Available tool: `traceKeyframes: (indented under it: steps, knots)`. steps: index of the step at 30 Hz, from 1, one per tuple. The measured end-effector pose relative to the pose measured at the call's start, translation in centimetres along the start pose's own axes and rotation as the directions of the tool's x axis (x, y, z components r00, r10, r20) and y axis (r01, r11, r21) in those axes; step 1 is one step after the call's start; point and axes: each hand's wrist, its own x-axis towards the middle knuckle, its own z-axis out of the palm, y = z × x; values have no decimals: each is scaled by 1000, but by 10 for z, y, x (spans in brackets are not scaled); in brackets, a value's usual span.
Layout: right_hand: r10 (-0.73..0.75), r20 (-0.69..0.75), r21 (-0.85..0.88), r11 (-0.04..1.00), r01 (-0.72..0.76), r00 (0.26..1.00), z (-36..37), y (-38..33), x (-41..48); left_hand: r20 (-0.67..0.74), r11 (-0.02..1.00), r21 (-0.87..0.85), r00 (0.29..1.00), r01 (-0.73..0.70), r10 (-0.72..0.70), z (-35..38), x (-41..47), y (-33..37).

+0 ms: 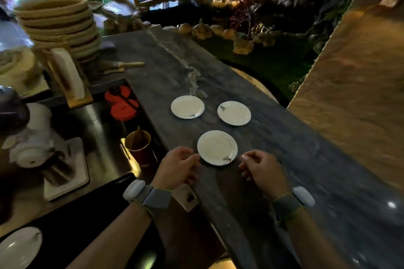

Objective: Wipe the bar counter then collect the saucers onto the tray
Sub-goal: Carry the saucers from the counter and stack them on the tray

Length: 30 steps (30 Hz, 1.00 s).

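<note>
Three white saucers lie on the dark stone bar counter [284, 148]: a near saucer [217, 147], a far left saucer [187, 107] and a far right saucer [234, 113]. My left hand [178, 165] sits at the near saucer's left edge with fingers curled, its fingertips touching or almost touching the rim. My right hand [261, 169] rests just right of that saucer, fingers curled, holding nothing I can see. A dark tray [72, 231] lies below at the lower left with another white saucer [19, 247] on it. No cloth is in view.
Left of the counter, a lower work surface holds a red paper cup [140, 144], a red violin-shaped object [121, 102], a napkin holder [67, 76], white crockery [32, 135] and stacked woven baskets [59, 22]. A brush [129, 64] lies at the counter's far left. A wall [349, 72] rises on the right.
</note>
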Motion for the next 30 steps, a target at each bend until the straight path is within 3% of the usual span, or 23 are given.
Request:
traceKeyframes:
  steps: [5,14,30]
  knots:
    - [34,17,-4,999,-34,999,1,6,34,19,991,-61,993,119,-119,9,21,7]
    - [69,80,-89,994,-62,994,8,4,57,-19,987,-11,987,161,-162,15,45,5]
    - [82,120,-21,997,-80,989,18,-6,47,-4,991,-94,996,91,-92,4,31,0]
